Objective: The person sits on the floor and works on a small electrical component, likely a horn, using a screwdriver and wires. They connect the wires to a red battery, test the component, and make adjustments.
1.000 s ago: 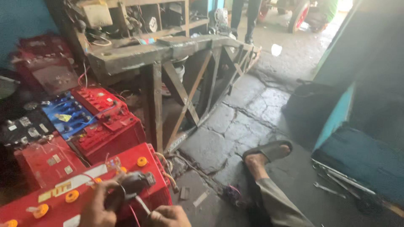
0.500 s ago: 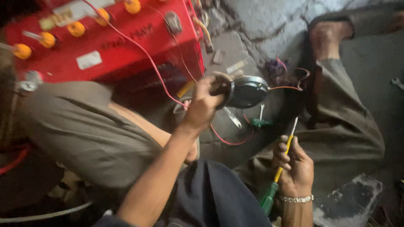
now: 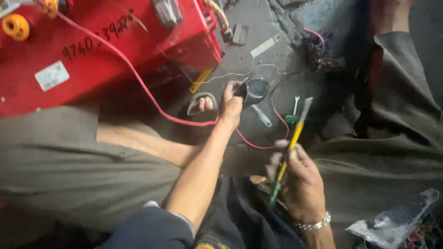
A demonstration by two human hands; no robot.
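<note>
The left hand (image 3: 232,105) reaches out to the middle of the frame and is closed around the edge of a round black horn-like device (image 3: 255,89), holding it just above the grey concrete floor (image 3: 258,27). Lower down, right of centre, the right hand (image 3: 299,180) is clamped on a screwdriver (image 3: 288,152) with a yellow shaft and green handle, its flat tip pointing up toward the device without touching it. A metal bracelet (image 3: 314,224) sits on that wrist.

A big red battery (image 3: 106,44) fills the upper left, with an orange cap (image 3: 15,26) at its corner. A red wire (image 3: 152,99) runs from its top, curves down under the left hand and loops on the floor between the two hands. A small wrench (image 3: 261,115) lies right below the device, with another small spanner (image 3: 295,104) just beside it. A yellow strip (image 3: 201,80) pokes from under the battery. A sandalled foot (image 3: 203,103) shows just left of the left hand. Grey trouser legs (image 3: 383,152) crowd both sides, and a crumpled plastic bag (image 3: 392,221) lies in the lower right corner.
</note>
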